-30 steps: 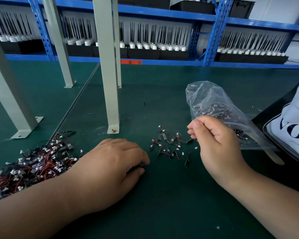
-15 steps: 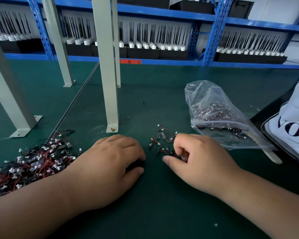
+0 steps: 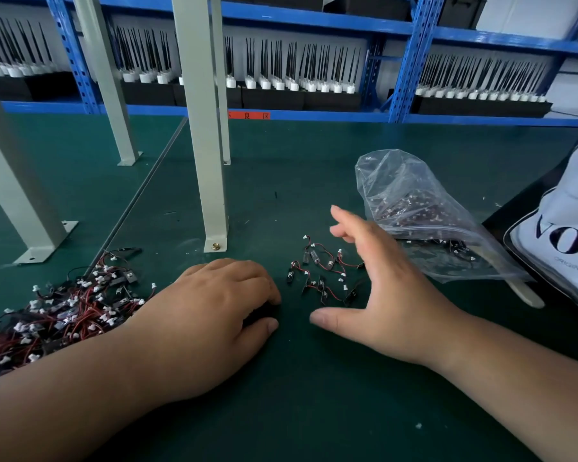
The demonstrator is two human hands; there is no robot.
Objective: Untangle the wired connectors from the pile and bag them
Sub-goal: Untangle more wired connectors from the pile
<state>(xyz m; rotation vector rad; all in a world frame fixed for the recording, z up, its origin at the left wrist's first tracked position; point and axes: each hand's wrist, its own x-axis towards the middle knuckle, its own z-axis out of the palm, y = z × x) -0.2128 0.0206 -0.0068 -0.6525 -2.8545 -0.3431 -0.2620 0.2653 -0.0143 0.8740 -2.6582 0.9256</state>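
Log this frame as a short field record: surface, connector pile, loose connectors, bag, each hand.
surface: green bench mat
tangled pile: left side, red-wired connectors
loose connectors: small scatter between the hands
plastic bag: right, partly filled, lying on the mat
left hand: curled, palm down; contents hidden
right hand: spread open over the scatter, empty

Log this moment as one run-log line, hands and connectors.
left hand curled, resting on mat | right hand open, empty, over loose connectors | tangled pile left | bag right, part-filled
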